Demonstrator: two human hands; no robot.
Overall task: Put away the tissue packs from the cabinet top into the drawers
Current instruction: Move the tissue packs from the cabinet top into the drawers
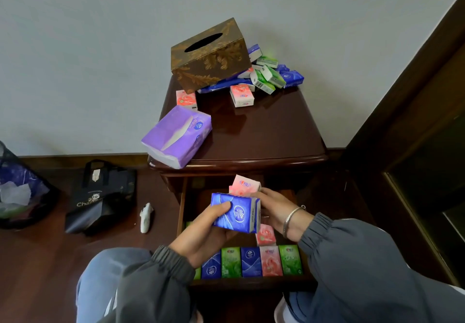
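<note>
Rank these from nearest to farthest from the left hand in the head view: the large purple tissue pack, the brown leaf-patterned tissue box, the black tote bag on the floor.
From the left hand:
1. Large purple tissue pack, overhanging the cabinet top's front left corner, above the hand.
2. Black tote bag, on the floor to the left.
3. Brown leaf-patterned tissue box, at the back of the cabinet top by the wall.

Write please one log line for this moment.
left hand: holds blue tissue pack | right hand: holds pink tissue pack | dark wooden drawer: open, row of packs inside | cabinet top: packs remain
</note>
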